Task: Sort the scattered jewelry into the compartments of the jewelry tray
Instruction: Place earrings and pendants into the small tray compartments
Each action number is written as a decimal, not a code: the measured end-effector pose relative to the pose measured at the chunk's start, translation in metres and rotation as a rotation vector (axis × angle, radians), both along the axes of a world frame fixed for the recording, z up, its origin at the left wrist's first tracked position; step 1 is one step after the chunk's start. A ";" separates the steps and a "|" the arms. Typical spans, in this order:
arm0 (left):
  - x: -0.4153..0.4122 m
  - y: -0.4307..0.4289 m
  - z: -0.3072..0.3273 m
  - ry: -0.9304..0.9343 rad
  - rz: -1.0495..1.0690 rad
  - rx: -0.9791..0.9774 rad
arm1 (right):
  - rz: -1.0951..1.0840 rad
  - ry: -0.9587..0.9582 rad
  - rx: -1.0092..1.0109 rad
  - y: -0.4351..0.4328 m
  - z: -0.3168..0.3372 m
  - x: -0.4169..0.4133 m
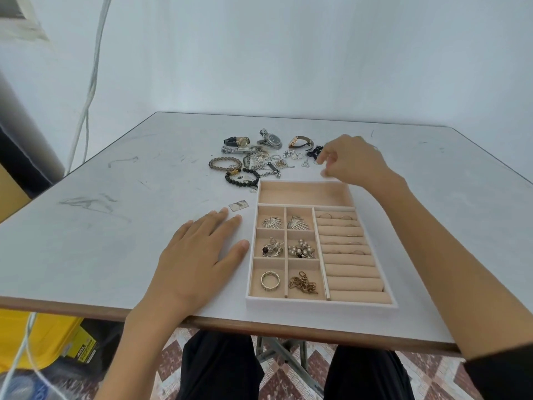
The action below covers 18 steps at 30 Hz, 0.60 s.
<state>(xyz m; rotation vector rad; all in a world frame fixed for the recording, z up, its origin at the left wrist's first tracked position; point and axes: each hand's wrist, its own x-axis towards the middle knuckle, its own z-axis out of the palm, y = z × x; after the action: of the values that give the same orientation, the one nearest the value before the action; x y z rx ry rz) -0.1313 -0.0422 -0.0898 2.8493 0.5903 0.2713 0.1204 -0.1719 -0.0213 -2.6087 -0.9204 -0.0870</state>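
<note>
Left grip [199, 255]: released, flat on surface [115, 226], 9 o'clock of tray [317, 306].
Right grip [352, 163]: curled, tray's 12 o'clock; cannot tell if grasping.

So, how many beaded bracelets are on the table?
2. The brown bracelet lies at the pile's left edge; the black bracelet lies nearer, by the tray's far left corner. The pile may hide more.

Blurred fingertips [325, 172] of the right hand [354, 164], their grasp unclear; tangled chains [261, 163] indistinct.
</note>
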 end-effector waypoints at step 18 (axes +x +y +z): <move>0.153 0.041 0.045 -0.078 0.017 0.077 | 0.016 0.015 -0.013 0.036 -0.026 0.045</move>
<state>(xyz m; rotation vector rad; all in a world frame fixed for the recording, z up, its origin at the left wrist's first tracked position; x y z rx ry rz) 0.0216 -0.0016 -0.0445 2.8928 0.6015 0.4145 0.1659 -0.1359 -0.0469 -2.6094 -0.9397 -0.0571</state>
